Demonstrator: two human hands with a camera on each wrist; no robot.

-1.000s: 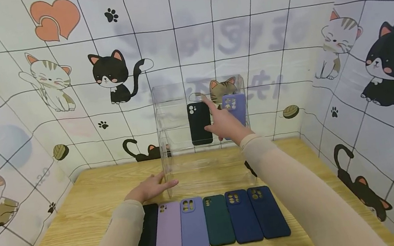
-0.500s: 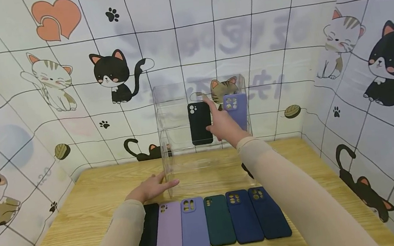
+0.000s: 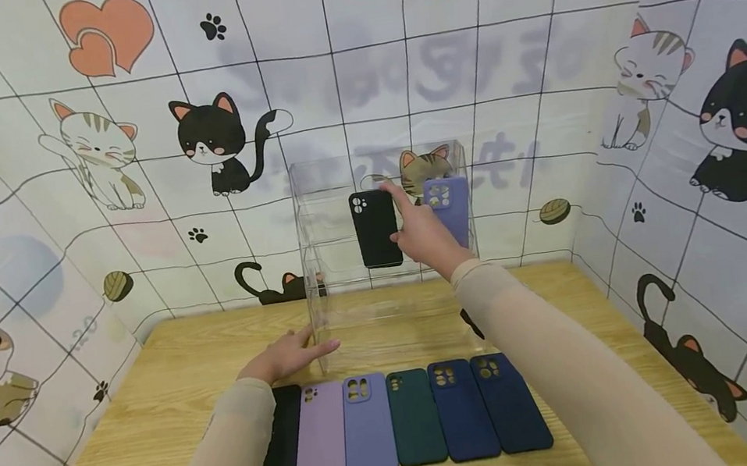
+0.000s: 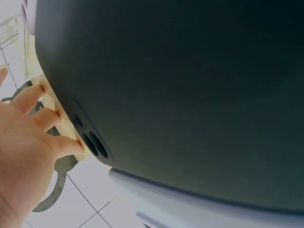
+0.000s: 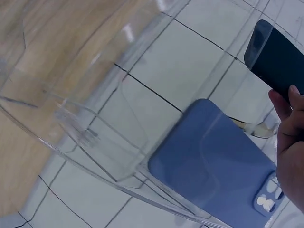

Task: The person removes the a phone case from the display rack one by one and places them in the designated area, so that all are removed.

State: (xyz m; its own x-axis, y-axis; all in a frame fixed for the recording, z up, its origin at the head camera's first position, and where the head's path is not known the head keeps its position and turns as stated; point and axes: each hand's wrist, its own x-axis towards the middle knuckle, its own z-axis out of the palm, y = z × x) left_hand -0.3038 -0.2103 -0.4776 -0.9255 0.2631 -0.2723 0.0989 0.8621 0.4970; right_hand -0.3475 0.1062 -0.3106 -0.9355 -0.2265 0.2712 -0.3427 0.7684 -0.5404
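A clear acrylic tiered rack (image 3: 315, 217) stands at the back of the wooden table (image 3: 153, 388). My right hand (image 3: 423, 236) reaches into it and pinches the right edge of a black phone case (image 3: 375, 226), held upright and slightly tilted on an upper tier. A periwinkle case (image 3: 449, 203) leans just right of the hand; the right wrist view shows that periwinkle case (image 5: 213, 161), the black case (image 5: 280, 57) and my fingers (image 5: 289, 137). My left hand (image 3: 286, 355) lies flat on the table, fingertips against the rack's front left corner.
Several cases lie in a row near the front edge: black (image 3: 279, 434), lilac (image 3: 320, 431), periwinkle (image 3: 367, 425), dark green (image 3: 415, 416) and two navy (image 3: 462, 409). The black one (image 4: 180, 85) fills the left wrist view. Cat-patterned walls close in on three sides.
The black case has risen slightly, shifted a little left and tilted in my right hand's grip. The left hand and the row of cases have not moved.
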